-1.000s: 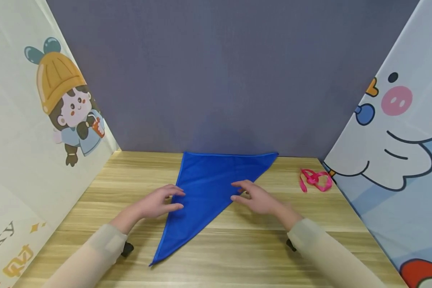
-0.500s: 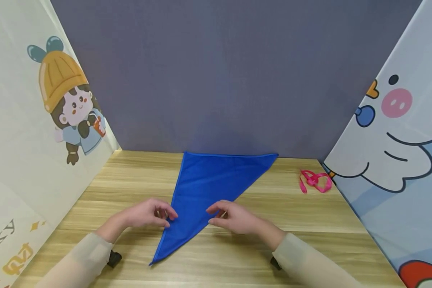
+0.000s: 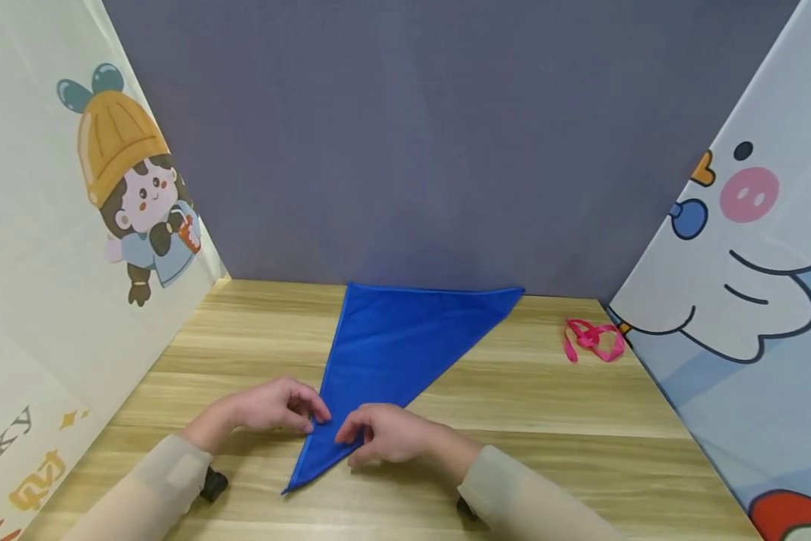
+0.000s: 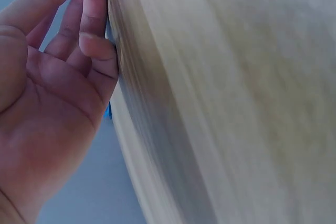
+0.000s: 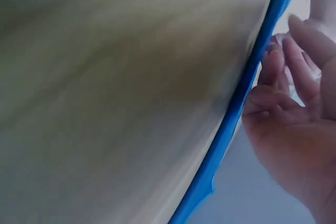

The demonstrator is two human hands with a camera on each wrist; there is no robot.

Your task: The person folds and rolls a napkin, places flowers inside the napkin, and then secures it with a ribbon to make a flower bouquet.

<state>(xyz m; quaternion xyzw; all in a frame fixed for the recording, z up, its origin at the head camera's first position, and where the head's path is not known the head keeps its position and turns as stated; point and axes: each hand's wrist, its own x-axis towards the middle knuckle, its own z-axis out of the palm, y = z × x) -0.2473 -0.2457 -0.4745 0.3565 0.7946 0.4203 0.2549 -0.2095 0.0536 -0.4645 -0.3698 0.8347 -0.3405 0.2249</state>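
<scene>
A blue triangular cloth [image 3: 385, 346] lies flat on the wood-grained counter [image 3: 547, 421], its far edge along the back of the surface and its narrow near corner pointing toward the person. Both hands are at its lower part, one to each side. The left hand [image 3: 273, 406] is at the cloth's left edge, fingertips just over the blue and the wrist out over the wood; its thumb and fingers are loosely bent, apart from one another, and hold nothing. The right hand [image 3: 391, 434] is at the slanting edge — index finger over the cloth, thumb near the border — with thumb and fingers likewise apart and nothing between them. The near corner lies closer to the person than either hand's fingertips.

Whether any fingertip touches the cloth cannot be told. The right hand hides a stretch of the slanting edge. In the left wrist view only slivers of blue show, one cut off by the top border; in the right wrist view the cloth is seen almost edge-on, as a blue strip beside the fingers, some of which overlap and are hard to separate. Under each pale sleeve [image 3: 168, 466] sits a partly covered black object [image 3: 213, 485], too little seen to name. A pink ribbon [image 3: 591, 340] lies well apart at the far right.
</scene>
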